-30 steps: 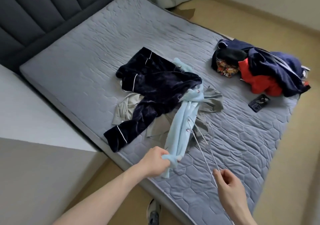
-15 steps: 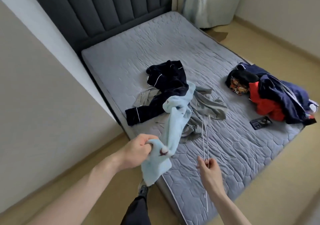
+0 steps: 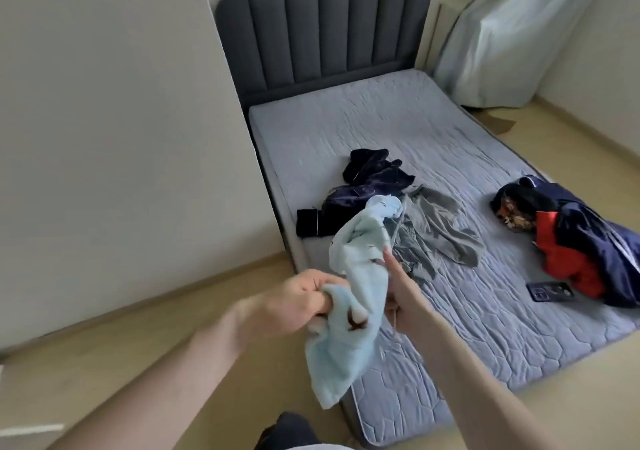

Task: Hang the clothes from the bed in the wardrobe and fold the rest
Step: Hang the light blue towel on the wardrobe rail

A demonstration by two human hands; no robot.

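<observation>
The left hand (image 3: pixel 298 302) squeezes the light blue fluffy garment (image 3: pixel 349 276) in curled fingers (arm stretched forward), while the right hand (image 3: pixel 403 297) points one straight finger up beside it.

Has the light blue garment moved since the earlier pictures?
Yes. The light blue garment, gripped by the left hand, has come off the dark navy clothes, toward the bed's near edge.

Both bare forearms reach forward from the lower edge of the view, converging toward the near corner of the bed (image 3: pixel 450 328). The left hand (image 3: pixel 298 300) is a fist, knuckles up, with the light blue garment (image 3: pixel 349 297) bunched in its curled fingers. The right hand (image 3: pixel 403 288) sits just right of that cloth, index finger extended upward against it; its other fingers are hidden behind the fabric.
</observation>
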